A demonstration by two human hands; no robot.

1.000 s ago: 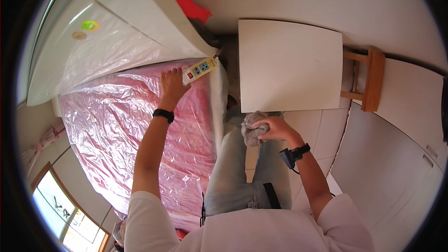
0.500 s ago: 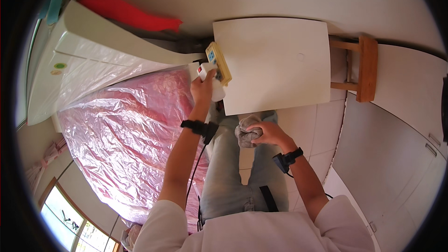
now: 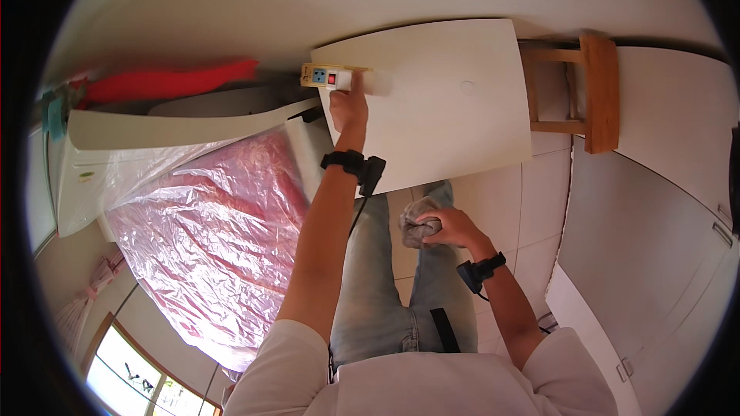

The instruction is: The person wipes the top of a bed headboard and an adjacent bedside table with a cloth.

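Observation:
My left hand reaches over the far left corner of a white tabletop, its fingers closed around a yellow power strip. A blue socket and a white part with a red switch show beside my fingers; the rest is hidden by the hand or blurred. Lower down, in front of the table's near edge, my right hand is closed on a crumpled grey cloth, held above my legs. A black band with a small device is strapped on each wrist.
The white tabletop stands ahead, a wooden stool to its right. Further right are pale cabinets with handles. On the left, a pink, plastic-covered bed adjoins a pale headboard; a red cloth lies behind it.
My left hand has moved forward with the power strip, from the tabletop's left edge to its far left corner, and the strip has turned crosswise. My right hand still holds the cloth. The view has shifted.

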